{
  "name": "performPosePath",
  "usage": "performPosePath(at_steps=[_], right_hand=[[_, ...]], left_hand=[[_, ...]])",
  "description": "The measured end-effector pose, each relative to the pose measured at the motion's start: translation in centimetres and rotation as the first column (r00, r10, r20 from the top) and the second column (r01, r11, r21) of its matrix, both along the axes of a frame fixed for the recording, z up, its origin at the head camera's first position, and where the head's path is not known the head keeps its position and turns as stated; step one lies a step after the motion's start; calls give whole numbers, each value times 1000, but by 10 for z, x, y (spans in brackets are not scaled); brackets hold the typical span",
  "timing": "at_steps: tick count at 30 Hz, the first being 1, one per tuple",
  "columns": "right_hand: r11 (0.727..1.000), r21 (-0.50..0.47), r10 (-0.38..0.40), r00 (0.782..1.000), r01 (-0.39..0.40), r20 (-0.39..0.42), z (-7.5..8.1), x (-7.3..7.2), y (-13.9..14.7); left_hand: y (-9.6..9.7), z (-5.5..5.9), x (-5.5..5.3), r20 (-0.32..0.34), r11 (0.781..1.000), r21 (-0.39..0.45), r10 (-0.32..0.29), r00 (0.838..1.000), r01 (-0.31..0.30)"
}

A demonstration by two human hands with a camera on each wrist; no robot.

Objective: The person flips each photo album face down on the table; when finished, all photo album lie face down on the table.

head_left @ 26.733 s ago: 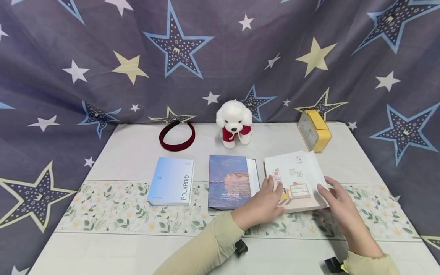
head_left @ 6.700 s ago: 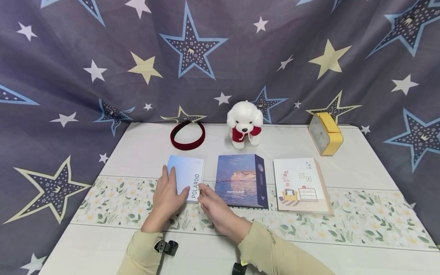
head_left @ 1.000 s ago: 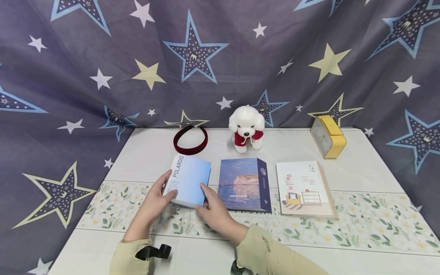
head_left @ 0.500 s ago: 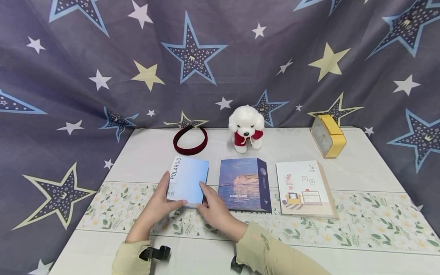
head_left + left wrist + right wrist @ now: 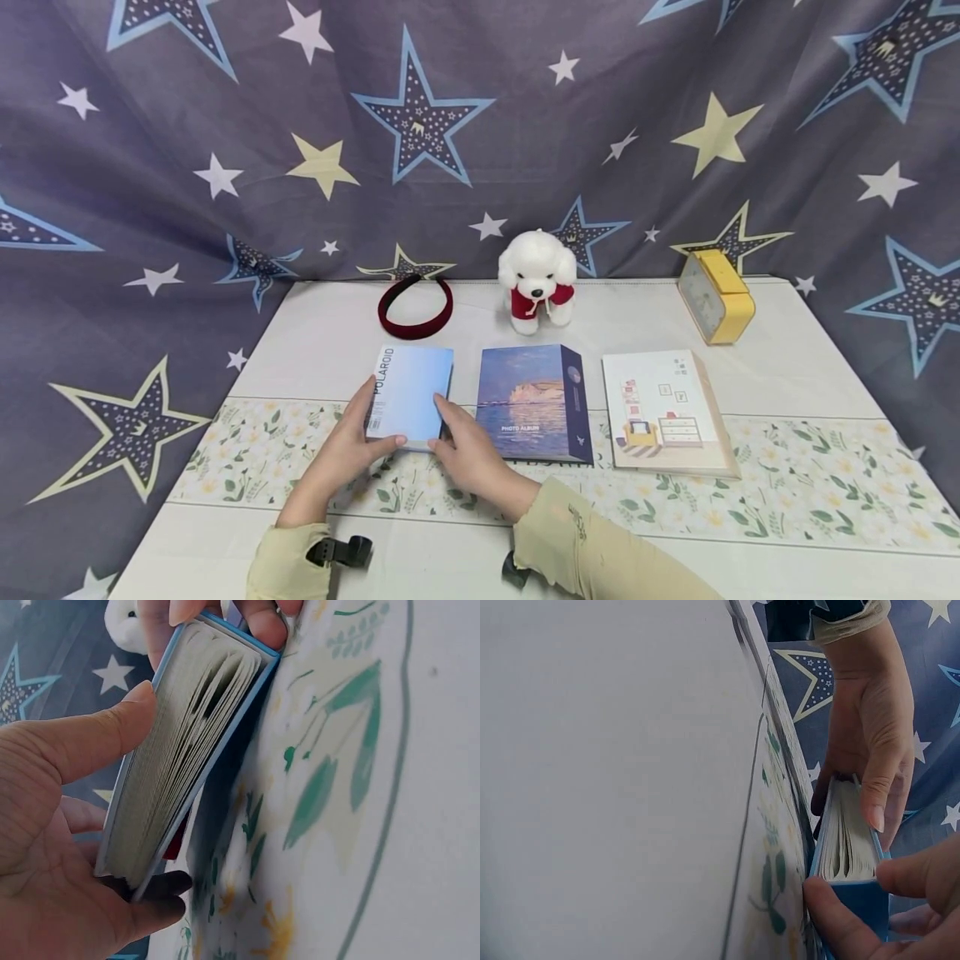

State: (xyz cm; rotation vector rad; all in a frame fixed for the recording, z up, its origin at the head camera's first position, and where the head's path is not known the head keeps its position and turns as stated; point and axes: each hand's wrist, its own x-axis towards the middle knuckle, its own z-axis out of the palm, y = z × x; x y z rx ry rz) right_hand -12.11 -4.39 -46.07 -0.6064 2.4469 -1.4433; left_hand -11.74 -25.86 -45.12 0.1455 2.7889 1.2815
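Both hands hold a light-blue photo album (image 5: 412, 392) marked POLAROID, its barcode side facing up. My left hand (image 5: 341, 450) grips its left near corner, thumb over the cover and fingers beneath, as the left wrist view shows. At the right near corner, my right hand (image 5: 472, 450) pinches the album between thumb and fingers. The page edges (image 5: 187, 742) face the person, slightly fanned, and the lower cover is close over the table. Right of the hands lies a blue album (image 5: 517, 400) with a painted cliff, labelled PHOTO ALBUM.
A white album (image 5: 667, 408) with a room drawing lies farther right. Behind them are a dark red headband (image 5: 416, 329), a white plush dog (image 5: 537, 275) in red and a yellow clock (image 5: 716, 300). The table (image 5: 420, 542) has a floral strip; a starry curtain (image 5: 247, 83) hangs behind.
Over the last second the album has come down and straightened, shifting slightly left. Several seconds ago its POLAROID lettering was at the right; it now shows its barcode side.
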Motion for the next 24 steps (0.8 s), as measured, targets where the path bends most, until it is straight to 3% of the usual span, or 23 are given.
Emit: performPosePath(at_steps=[13, 24], right_hand=[[1000, 4, -13, 1000, 13, 11, -1, -3, 0], [1000, 4, 17, 1000, -17, -7, -3, -3, 1]], left_hand=[[0, -5, 0, 69, 1000, -4, 28, 997, -28], [-3, -6, 2, 91, 997, -79, -1, 996, 8]])
